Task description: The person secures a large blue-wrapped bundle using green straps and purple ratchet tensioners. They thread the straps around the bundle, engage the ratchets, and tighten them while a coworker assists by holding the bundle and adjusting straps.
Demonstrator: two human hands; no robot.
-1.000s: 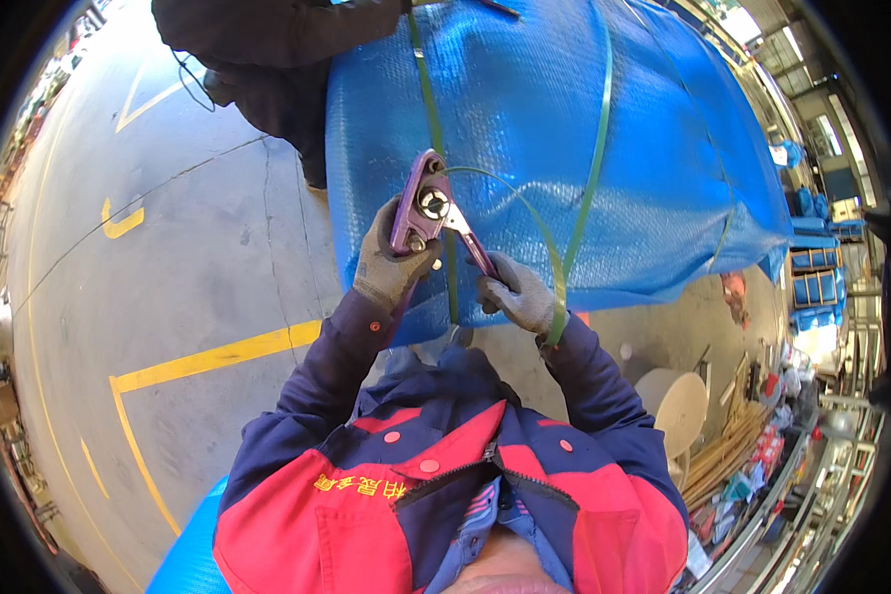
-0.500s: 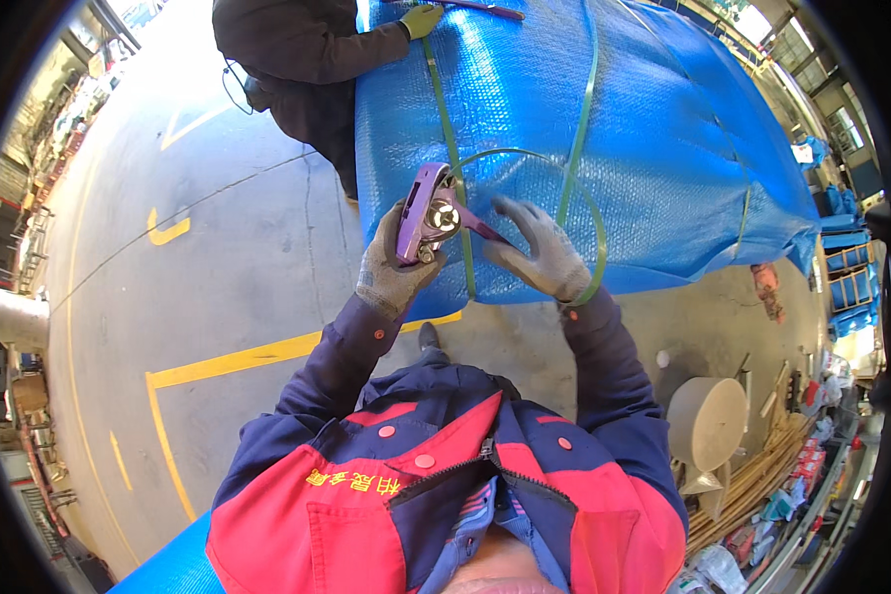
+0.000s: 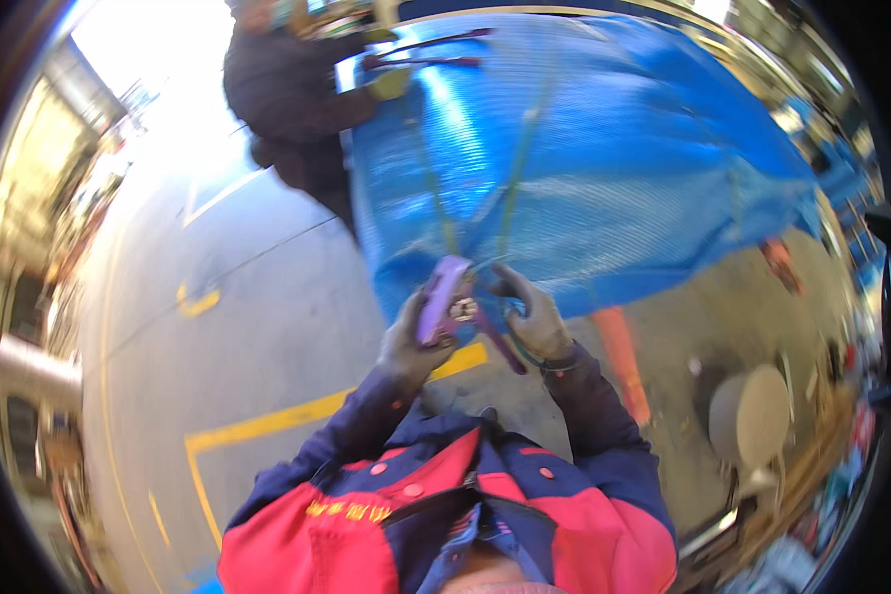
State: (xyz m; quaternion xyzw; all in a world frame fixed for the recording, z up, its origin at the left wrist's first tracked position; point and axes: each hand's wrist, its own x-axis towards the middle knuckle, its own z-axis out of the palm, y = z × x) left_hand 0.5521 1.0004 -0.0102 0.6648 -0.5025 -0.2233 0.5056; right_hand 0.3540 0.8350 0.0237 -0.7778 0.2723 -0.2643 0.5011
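My left hand (image 3: 406,345) is wrapped round a purple strapping tensioner (image 3: 442,305), held up at the near edge of a big bundle in blue woven sheeting (image 3: 624,203). The tool's lever slants down to the right, beside my right hand (image 3: 544,322). That gloved hand has its fingers curled in on a thin green strap end (image 3: 547,366), which runs from the tool past the fingertips and down to the wrist. Motion blur softens the grip. Another green strap (image 3: 518,178) crosses the bundle beyond my hands. Both my gloves are grey.
Across the bundle's far left corner leans a co-worker (image 3: 292,94) in dark clothes and yellowish gloves, with a long two-handled tool (image 3: 450,61). Yellow lines (image 3: 267,421) mark the grey floor. A round tan drum (image 3: 752,416) stands to the right, near an orange-red object (image 3: 622,366).
My hands and the tensioner have come down closer to my body. My right fingers have curled in on the strap. The co-worker's tool now shows two spread handles. The whole view has shifted.
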